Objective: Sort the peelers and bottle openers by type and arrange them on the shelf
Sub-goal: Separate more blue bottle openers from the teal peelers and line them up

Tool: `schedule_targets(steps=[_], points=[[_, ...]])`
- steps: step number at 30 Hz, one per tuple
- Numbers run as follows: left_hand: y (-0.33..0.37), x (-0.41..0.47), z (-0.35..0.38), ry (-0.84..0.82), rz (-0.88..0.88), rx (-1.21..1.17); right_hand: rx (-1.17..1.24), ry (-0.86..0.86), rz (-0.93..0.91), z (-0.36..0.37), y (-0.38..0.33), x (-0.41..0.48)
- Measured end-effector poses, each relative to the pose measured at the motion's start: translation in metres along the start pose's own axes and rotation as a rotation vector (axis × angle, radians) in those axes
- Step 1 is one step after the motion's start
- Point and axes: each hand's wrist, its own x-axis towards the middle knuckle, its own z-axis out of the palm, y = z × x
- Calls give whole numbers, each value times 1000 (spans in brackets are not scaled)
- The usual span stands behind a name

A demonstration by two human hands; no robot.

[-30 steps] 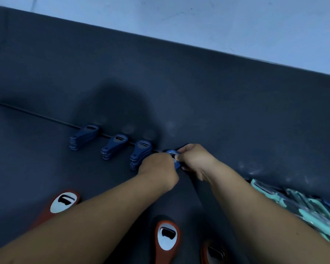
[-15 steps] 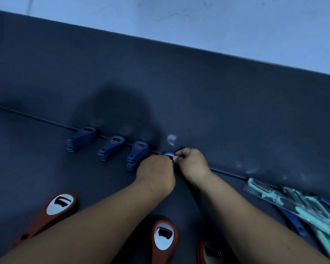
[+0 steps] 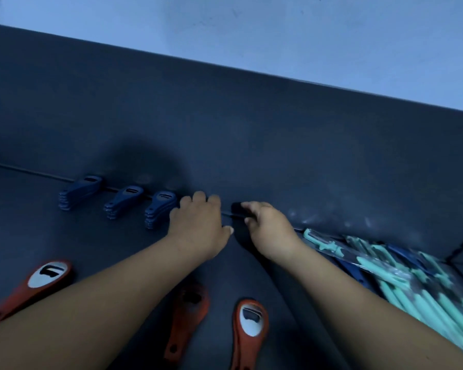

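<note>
Three stacks of blue bottle openers (image 3: 80, 190), (image 3: 123, 200), (image 3: 159, 209) stand in a row along the back wall of the dark shelf (image 3: 38, 236). My left hand (image 3: 201, 222) lies knuckles-up just right of the third stack, fingers bent down over a spot I cannot see. Beside it, my right hand (image 3: 267, 228) pinches a dark blue bottle opener (image 3: 237, 208) against the back wall. Three red bottle openers (image 3: 48, 276), (image 3: 187, 316), (image 3: 249, 324) lie nearer me. Teal peelers (image 3: 385, 276) in clear packets are heaped at the right.
The shelf's dark back wall (image 3: 278, 129) rises right behind the row, with a pale wall (image 3: 251, 36) above it. A few dark blue items (image 3: 350, 268) lie under the peeler heap. Bare shelf surface lies left of the blue stacks.
My hands, pressed together on one blue opener stack before, have drawn apart. The left hand now sits next to the third stack and the right has shifted right along the wall.
</note>
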Motion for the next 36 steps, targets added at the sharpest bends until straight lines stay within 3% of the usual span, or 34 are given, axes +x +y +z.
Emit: schedule_targets(steps=[7,16,19,23,27,29,32,36], points=[[71,-20,7,-36,93,-9,-336,-2,-52,-63,58,-61],[168,-35,36,-149,244,-78,-390,-57,242,-137,150,-115],[189,-38,46,-197,182,-131,-342,-115,242,-139,168,-130],[208,-39,57,-223,64,-230,-308,-117,93,-135,171,-151],[223,-37,66,-177,-44,-261,-58,-158,30,-146,176,-162],[226,-36,69,-171,-79,-263,24,-37,85,-155,188,-154],[230,-36,71,-186,-87,-309,-115,124,227,-167,218,-132],[232,-37,68,-211,-103,-533,-164,-18,385,-165,243,-116]])
